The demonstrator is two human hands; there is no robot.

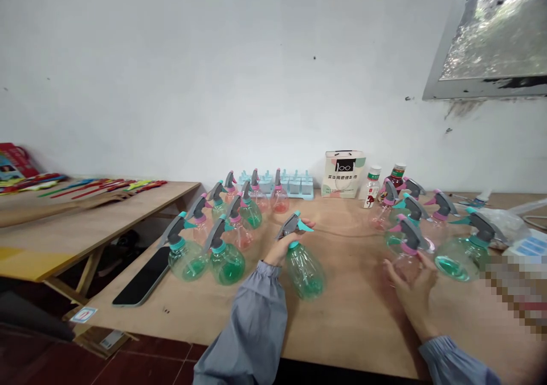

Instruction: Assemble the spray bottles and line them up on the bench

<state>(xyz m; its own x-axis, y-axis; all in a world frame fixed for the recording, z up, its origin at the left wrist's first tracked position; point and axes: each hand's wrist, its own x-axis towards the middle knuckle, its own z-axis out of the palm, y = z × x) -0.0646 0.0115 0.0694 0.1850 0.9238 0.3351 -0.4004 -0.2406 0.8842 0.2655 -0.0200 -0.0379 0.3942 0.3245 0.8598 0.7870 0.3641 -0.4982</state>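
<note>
My left hand (280,248) is closed round the neck and grey trigger head of a green spray bottle (306,277) near the table's middle. The bottle leans a little, with some green in its lower part. On the right, my right hand (414,294) grips a pink spray bottle (407,264), thumb on one side and fingers on the other. Beside it, on its right, a larger green spray bottle (459,258) lies close. Several pink and green spray bottles stand behind that hand, and another group, including a green spray bottle (228,263), stands left of my left hand.
A black phone (143,277) lies at the table's left edge. Along the wall are a light blue mould tray (301,187), a paper bag (343,174) and a white bottle (371,188). A second table (106,214) with colourful items stands left, across a gap.
</note>
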